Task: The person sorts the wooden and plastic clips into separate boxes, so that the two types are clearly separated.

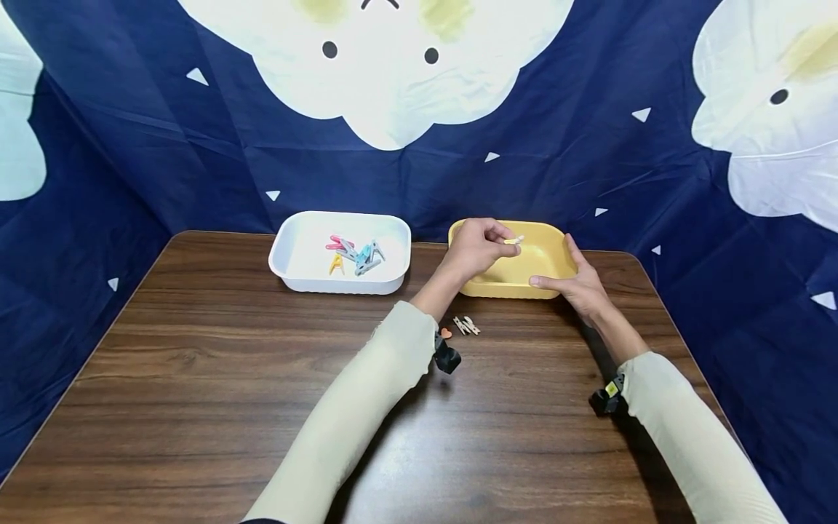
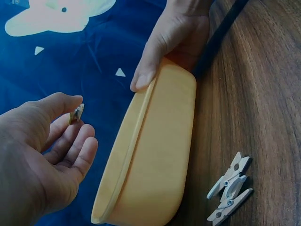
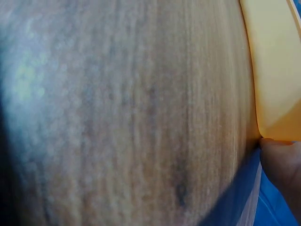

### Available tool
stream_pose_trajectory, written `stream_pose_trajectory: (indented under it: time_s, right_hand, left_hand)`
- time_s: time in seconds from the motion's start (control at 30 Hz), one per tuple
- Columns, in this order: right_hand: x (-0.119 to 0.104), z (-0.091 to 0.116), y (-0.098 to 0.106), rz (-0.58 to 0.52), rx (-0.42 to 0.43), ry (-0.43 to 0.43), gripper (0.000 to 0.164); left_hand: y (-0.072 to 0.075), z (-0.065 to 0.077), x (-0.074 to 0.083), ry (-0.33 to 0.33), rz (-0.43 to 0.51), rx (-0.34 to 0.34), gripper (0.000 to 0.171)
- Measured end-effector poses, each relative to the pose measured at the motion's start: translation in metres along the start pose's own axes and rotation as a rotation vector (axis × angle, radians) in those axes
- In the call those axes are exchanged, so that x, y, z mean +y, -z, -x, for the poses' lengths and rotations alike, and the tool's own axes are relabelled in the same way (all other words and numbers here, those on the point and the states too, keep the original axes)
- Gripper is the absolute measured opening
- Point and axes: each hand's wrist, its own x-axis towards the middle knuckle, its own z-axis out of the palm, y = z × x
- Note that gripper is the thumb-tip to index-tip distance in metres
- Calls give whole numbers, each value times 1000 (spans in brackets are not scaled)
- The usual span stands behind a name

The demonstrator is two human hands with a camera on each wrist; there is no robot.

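Over the yellow tub, my left hand pinches a small wooden clothespin between thumb and forefinger. The left wrist view shows this clothespin nearly end-on, above the tub's rim, with the other fingers loosely curled. My right hand grips the tub's right end, its thumb over the front rim and fingers along the outer side. Just in front of the tub, small wooden clothespins lie close together on the table. An orange heart-shaped piece lies beside them, near my left wrist.
A white tub stands to the left at the table's back edge. Several plastic clothespins in pink, blue, grey and yellow lie inside it. Behind the wooden table hangs a dark blue patterned cloth.
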Motion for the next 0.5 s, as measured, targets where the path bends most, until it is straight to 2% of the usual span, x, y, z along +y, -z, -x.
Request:
stream_pose_trajectory:
  time_s: [0.13, 0.2, 0.3, 0.33, 0.43, 0.5]
  right_hand:
    - [-1, 0, -1, 3, 3, 1, 138]
    - [-2, 0, 0, 8, 4, 3, 138]
    - [-3, -1, 0, 14, 3, 3, 138]
    - [-2, -1, 0, 9, 1, 2, 137]
    - [-2, -2, 1, -6, -3, -3, 136]
    - [-2, -3, 1, -17, -8, -10, 136]
  left_hand:
    - [-1, -4, -2, 25, -28, 0, 22]
    - [-1, -10, -5, 52, -43, -9, 22]
    - [-10, -35, -32, 72, -65, -8, 20]
    - [-10, -39, -34, 83, -68, -15, 19]
    - [-12, -38, -34, 90, -64, -4, 19]
    - [-13, -41, -38, 105, -65, -20, 18]
